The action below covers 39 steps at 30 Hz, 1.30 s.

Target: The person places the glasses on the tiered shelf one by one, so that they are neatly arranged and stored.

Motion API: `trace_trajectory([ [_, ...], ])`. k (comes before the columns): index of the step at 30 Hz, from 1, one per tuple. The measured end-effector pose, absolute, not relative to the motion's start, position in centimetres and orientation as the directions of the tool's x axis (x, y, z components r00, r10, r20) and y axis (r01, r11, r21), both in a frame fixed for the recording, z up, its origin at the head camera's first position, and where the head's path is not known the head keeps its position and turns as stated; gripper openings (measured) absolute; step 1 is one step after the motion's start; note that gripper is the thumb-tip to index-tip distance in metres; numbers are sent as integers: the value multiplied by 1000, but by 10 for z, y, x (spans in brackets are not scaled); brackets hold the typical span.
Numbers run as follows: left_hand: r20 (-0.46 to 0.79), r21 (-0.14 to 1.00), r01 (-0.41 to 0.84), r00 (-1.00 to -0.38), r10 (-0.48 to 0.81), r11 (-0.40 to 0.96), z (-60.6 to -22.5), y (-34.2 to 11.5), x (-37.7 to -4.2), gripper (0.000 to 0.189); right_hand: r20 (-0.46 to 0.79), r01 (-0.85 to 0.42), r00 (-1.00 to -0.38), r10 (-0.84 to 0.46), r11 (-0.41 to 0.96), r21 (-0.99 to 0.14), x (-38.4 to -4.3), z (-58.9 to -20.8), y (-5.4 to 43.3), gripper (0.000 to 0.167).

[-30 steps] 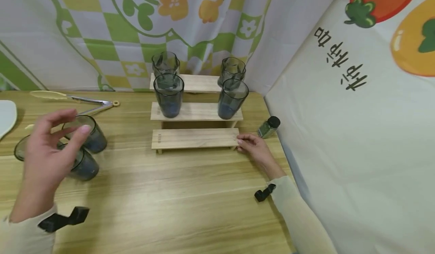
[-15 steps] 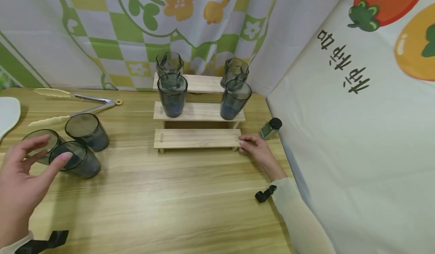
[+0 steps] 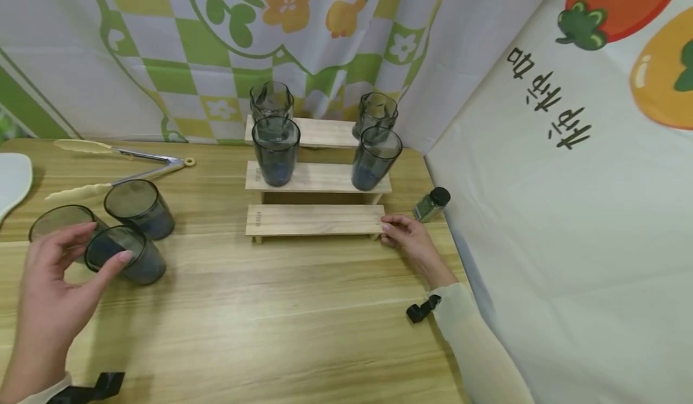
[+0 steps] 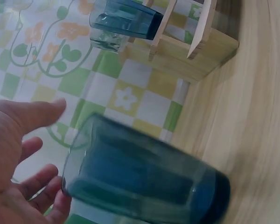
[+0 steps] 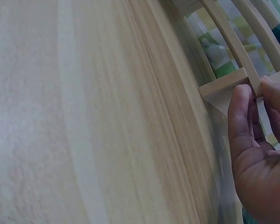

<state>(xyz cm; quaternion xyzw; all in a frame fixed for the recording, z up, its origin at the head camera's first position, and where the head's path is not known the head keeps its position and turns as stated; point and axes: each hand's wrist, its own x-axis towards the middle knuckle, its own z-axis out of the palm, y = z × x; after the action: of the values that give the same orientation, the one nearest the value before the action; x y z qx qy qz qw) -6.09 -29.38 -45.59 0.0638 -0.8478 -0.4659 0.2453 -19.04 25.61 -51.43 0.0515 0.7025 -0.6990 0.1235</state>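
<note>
My left hand point(image 3: 56, 299) is at the nearest of three smoky blue glasses, its thumb and fingers spread at the rim of that front glass point(image 3: 146, 264). In the left wrist view the thumb stands off the glass point(image 4: 140, 172), while the lower fingertips reach its rim; firm contact is hard to tell. Behind it are a left glass point(image 3: 56, 214), partly hidden by the fingers, and a right glass point(image 3: 154, 217). My right hand point(image 3: 414, 244) pinches the right end of the lowest board of a stepped wooden rack point(image 3: 314, 219), thumb above and fingers below.
Two tall glasses, left point(image 3: 277, 157) and right point(image 3: 370, 166), stand on the middle step, with two wavy glasses behind. A green spice jar point(image 3: 430, 205) is right of the rack. Tongs point(image 3: 146, 157) lie at the back left, near a white board point(image 3: 13, 181).
My left hand first drew back left and toward me from above the glasses, then came slightly right to the front glass. The right hand stays on the rack; the view shifted a little.
</note>
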Motion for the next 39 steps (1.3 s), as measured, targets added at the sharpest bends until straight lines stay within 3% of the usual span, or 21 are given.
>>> trace_trajectory([
  [4,284,881,115,-904,-318,460,-461,-295,-63,71,-246,246,-965,-92,11,-969,-191,-513,256,34],
  [12,249,914,190,-960,-129,357,-478,-300,-68,91,-243,243,-965,-97,13,-970,-191,-513,254,34],
  [21,189,928,80,-943,-275,364,-481,-279,-64,87,-235,237,-968,-90,-13,-971,-191,-514,255,30],
  [23,174,936,77,-950,-261,344,-483,-279,-63,89,-233,235,-968,-92,-12,-972,-191,-515,255,31],
  [30,101,994,92,-978,-183,52,-494,-286,-62,88,-228,231,-969,-94,-20,-973,-189,-515,255,28],
  [39,73,997,65,-980,-186,48,-496,-283,-58,94,-215,219,-972,-98,-27,-975,-187,-516,254,27],
])
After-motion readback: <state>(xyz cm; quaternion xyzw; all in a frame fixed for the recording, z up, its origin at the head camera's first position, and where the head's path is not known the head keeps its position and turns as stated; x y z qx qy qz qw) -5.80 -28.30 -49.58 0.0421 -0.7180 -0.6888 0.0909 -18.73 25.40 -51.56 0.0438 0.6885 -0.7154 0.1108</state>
